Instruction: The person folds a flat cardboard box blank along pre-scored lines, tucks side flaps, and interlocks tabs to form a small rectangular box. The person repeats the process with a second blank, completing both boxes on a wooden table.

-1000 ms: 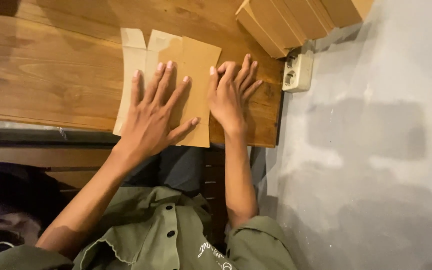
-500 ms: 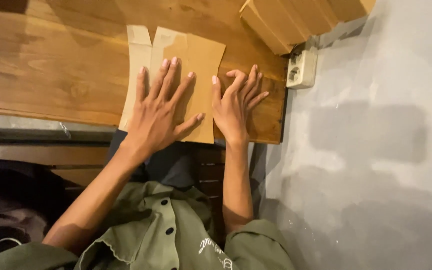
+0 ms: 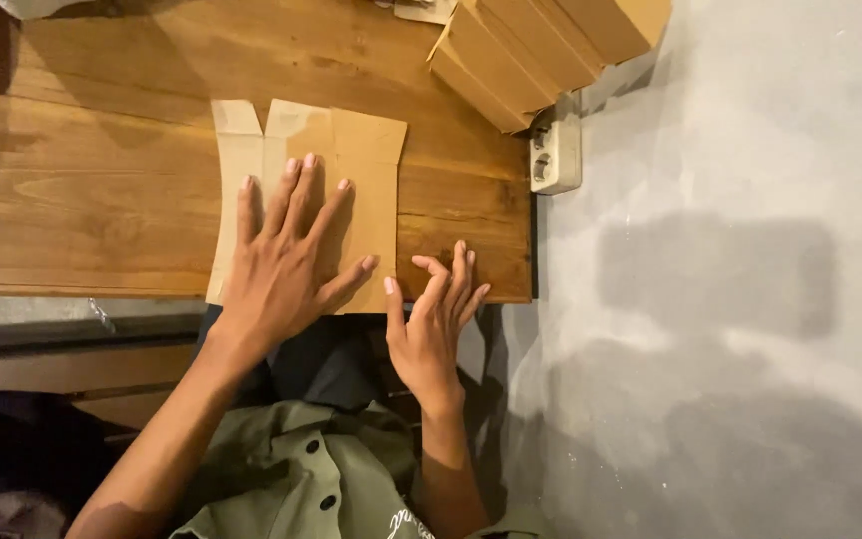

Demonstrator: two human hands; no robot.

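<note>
Flat cardboard box blank pressed down at the worktop's near edge; no fold made.

Left hand (image 3: 276,274) lies open, fingers spread, palm flat on the cardboard blank (image 3: 351,170); it grips nothing. Right hand (image 3: 431,324) is open and empty, fingers loosely curled, at the worktop (image 3: 72,200) edge just beside the blank. Flaps lie flat and unfolded, so assembly appears barely begun. Stacked boxes (image 3: 541,45) sit at the far corner.

Left hand (image 3: 286,265) flat, right hand (image 3: 431,324) lifted, open
</note>
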